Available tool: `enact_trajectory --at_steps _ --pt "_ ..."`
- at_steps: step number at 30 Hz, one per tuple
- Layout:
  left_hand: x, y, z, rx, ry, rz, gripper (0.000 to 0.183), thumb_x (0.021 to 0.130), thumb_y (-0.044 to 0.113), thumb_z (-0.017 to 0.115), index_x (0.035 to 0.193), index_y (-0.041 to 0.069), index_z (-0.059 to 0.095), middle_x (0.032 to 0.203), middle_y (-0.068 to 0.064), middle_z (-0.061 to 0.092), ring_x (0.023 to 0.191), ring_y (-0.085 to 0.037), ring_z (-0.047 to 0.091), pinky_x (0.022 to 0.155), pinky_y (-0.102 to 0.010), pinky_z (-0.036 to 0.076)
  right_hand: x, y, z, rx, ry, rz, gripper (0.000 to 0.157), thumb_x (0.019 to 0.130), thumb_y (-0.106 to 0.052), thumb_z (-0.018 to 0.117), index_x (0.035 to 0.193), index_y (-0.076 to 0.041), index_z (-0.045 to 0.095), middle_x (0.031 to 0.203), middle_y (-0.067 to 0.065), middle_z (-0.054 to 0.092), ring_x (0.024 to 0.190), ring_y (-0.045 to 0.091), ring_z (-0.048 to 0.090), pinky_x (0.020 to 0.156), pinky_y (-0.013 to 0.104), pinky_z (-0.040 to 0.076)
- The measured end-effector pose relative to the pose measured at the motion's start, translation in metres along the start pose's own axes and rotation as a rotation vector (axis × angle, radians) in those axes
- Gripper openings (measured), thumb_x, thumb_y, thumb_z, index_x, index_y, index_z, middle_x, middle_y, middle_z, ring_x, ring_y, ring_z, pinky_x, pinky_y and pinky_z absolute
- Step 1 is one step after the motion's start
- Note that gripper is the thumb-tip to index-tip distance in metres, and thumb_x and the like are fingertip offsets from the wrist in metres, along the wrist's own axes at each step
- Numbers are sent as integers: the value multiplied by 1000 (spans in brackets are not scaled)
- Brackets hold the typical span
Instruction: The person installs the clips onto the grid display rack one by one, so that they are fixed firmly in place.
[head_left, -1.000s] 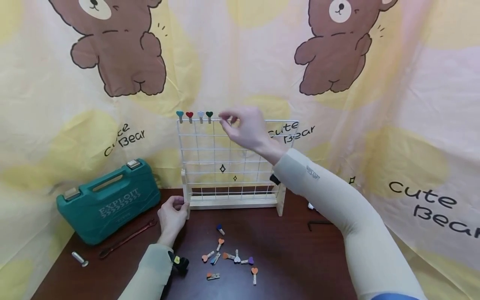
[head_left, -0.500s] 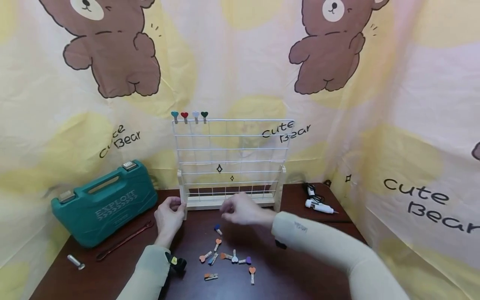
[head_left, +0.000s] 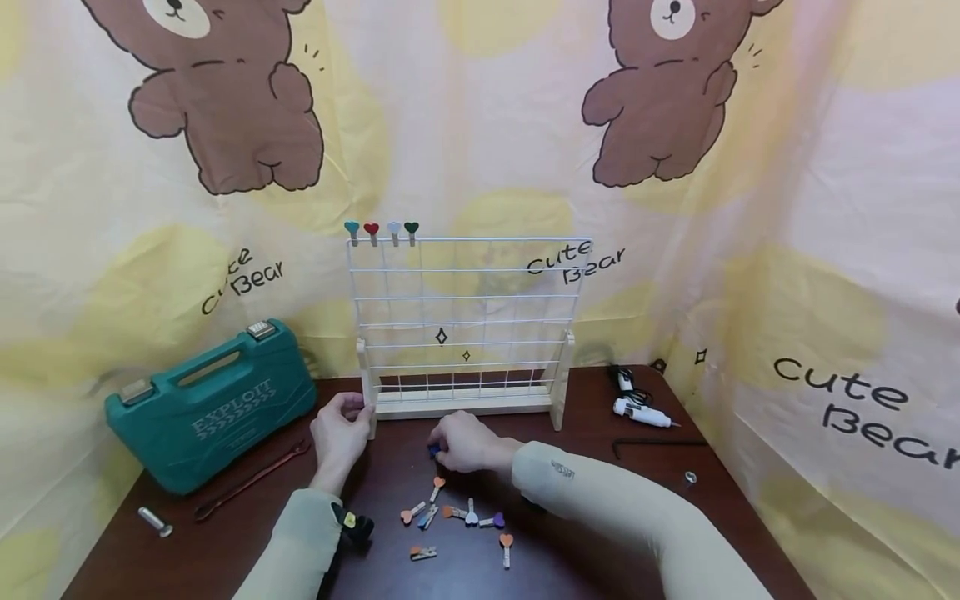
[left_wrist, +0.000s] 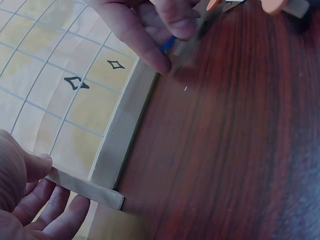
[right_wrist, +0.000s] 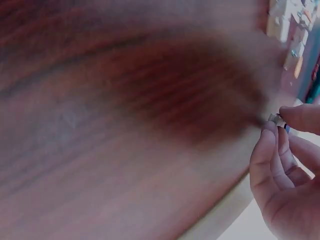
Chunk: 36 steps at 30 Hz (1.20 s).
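My right hand (head_left: 465, 442) is low over the table in front of the rack. It pinches a small clothespin (right_wrist: 276, 120) with a blue head between thumb and fingertips; most of the blue heart is hidden by the fingers. My left hand (head_left: 341, 433) grips the wooden side foot (left_wrist: 85, 189) of the white wire grid rack (head_left: 465, 297), thumb on one side and fingers on the other. Along the rack's top wire stand a teal clothespin (head_left: 352, 231), a red one, a pale one and a dark green clothespin (head_left: 412, 232), all heart-headed, at the left end.
Several heart clothespins lie loose before the rack, among them an orange one (head_left: 507, 546) and a purple one (head_left: 495, 521). A teal tool case (head_left: 225, 408), a red wrench (head_left: 255, 481) and a bolt (head_left: 155, 522) lie left; a glue gun (head_left: 641, 412) and a hex key (head_left: 660, 442) right.
My right hand has come down from the rack's top wire to the table and taken hold of the blue clothespin. The left hand has stayed on the rack's foot.
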<state>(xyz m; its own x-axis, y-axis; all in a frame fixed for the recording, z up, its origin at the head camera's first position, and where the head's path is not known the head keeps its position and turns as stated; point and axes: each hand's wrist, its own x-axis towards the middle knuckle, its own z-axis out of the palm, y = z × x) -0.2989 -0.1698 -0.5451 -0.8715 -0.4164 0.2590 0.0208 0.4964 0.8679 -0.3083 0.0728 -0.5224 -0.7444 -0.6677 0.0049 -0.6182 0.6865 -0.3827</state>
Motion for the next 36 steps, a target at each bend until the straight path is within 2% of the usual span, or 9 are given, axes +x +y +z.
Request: enact_trajectory --at_steps 5,10,12,16,18,21,26,31,36 --pt "0 0 1 1 -3 8 18 93 16 82 107 8 75 101 -13 78 90 -27 75 78 -40 51 -2 8 -18 25 40 -24 20 93 -15 80 113 -11 82 90 -9 73 77 2 60 68 20 51" --pt "0 -1 -1 3 -9 2 18 93 16 81 107 8 75 102 -13 78 91 -27 75 79 -41 52 -6 0 -62 96 93 -88 8 89 -15 86 97 -13 84 86 -9 77 74 1 68 69 21 55" --pt "0 -1 -1 8 -12 -1 18 93 16 81 107 8 75 102 -13 78 91 -27 75 80 -42 52 -7 -8 -86 131 102 -105 6 90 -16 86 95 -13 84 86 -9 79 75 2 70 70 23 56" --pt "0 -1 -2 11 -15 -9 17 93 16 82 107 8 75 102 -13 79 91 -28 75 81 -43 52 -7 -29 -145 216 121 -114 12 98 -16 78 105 -7 83 95 -2 81 86 10 76 76 24 58" --pt "0 0 -2 8 -18 -9 17 94 16 81 108 8 75 103 -14 78 92 -28 75 82 -45 53 -4 -39 -178 218 184 -127 14 100 -15 75 110 -7 82 98 1 82 88 13 77 77 24 59" --pt "0 2 -1 2 -21 -7 18 94 16 81 108 7 75 104 -14 78 92 -28 75 82 -45 54 2 -53 -226 196 304 -160 12 100 -13 75 108 -9 82 96 2 82 81 18 77 70 27 60" --pt "1 4 -1 1 -18 -8 19 94 17 81 109 7 75 104 -14 78 92 -28 75 81 -43 53 18 -70 -287 253 450 -130 12 100 -12 74 109 -9 82 98 1 81 81 18 74 70 28 58" --pt "1 3 -1 1 -17 -9 18 94 17 81 109 7 75 104 -14 78 92 -28 75 81 -44 53 37 -77 -318 223 558 -150 9 99 -11 77 97 -7 85 91 3 80 79 21 75 68 26 56" --pt "1 1 -2 0 -16 -1 18 94 16 81 108 7 75 103 -14 78 92 -29 75 82 -45 53 52 -77 -321 205 492 -62 9 98 -12 77 93 -9 85 85 3 80 75 19 74 64 26 53"
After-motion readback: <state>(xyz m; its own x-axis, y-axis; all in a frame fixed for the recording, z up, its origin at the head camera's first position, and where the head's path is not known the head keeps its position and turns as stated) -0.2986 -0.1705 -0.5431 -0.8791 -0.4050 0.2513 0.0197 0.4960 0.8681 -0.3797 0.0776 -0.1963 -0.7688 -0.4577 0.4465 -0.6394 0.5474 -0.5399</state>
